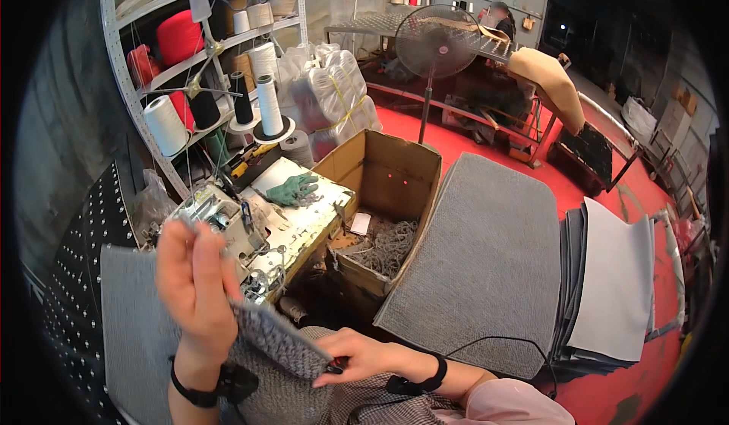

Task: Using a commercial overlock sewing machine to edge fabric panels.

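Object (338, 365) in right hand (355, 353), largely hidden.

Left of the cardboard box (401, 164) lies 1 green glove (293, 189), behind it to the left stand a metal shelf (120, 53) with thread spools (268, 104) and plastic-wrapped bundles (339, 85), and beyond it rises 1 stand fan (438, 43).

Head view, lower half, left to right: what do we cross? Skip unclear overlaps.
Black spotted panel → left hand → gray textured piece between the hands → right hand → large gray mat → sheet stack.
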The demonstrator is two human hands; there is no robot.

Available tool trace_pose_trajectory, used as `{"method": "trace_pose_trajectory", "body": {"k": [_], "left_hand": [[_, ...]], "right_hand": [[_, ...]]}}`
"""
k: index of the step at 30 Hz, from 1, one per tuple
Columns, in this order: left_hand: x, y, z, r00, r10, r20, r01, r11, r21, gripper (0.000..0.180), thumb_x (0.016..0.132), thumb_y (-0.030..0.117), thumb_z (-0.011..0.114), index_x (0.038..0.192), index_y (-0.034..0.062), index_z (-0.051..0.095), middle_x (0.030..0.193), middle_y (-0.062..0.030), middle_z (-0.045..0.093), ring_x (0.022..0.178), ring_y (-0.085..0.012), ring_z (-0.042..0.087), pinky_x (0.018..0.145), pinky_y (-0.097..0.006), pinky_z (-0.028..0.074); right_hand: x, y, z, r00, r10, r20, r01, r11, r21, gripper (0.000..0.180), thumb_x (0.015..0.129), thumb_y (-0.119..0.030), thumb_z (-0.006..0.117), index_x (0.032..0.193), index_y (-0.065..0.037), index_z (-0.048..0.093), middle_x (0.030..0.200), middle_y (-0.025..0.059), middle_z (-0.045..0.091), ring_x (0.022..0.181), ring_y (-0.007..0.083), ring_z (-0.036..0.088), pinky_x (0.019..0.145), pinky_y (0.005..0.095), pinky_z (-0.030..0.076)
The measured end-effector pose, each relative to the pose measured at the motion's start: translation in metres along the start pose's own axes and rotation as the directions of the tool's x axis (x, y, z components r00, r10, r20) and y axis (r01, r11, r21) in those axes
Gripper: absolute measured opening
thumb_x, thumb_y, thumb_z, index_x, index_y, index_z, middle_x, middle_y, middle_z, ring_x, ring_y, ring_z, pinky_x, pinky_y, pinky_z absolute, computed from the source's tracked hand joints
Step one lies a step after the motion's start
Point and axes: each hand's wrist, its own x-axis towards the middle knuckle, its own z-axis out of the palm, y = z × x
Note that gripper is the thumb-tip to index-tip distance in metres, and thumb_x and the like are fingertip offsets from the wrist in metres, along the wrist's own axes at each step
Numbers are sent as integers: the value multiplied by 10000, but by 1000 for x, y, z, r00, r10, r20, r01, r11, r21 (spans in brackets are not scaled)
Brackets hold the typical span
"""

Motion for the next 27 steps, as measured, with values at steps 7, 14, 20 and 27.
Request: {"method": "trace_pose_trajectory", "body": {"k": [7,14,20,27], "left_hand": [[75,64,157,957,290,-4,-269,882,-387,193,895,176,483,790,19,525,554,19,465,479,-28,393,455,-174,295],[115,26,301,853,513,101,-457,826,-331,146,882,126,501,788,16,519,714,-52,619,674,-111,567,665,-234,442],[71,-150,283,875,-193,445,7,922,386,248,829,248,593,722,31,539,605,-61,602,528,-116,569,490,-254,437],[-112,-373,179,748,-567,343,-19,499,866,235,790,94,483,992,-7,546,1027,-221,555,963,-377,516,787,-431,437]], "right_hand": [[-69,-92,-65,952,-230,-203,207,970,-126,347,723,-226,710,597,-38,447,584,59,465,478,254,465,480,347,353],[-109,-171,-191,-3,-244,-970,85,966,-244,439,887,-350,443,1163,-9,437,1073,122,524,897,230,574,788,317,473],[-278,-173,-421,-5,-169,-986,-293,943,-160,371,837,-324,578,962,25,560,916,89,606,792,170,587,696,278,461],[-582,-40,-414,-358,-56,-932,-862,403,307,402,820,-424,524,710,-37,523,592,114,542,422,203,493,356,331,387]]}}
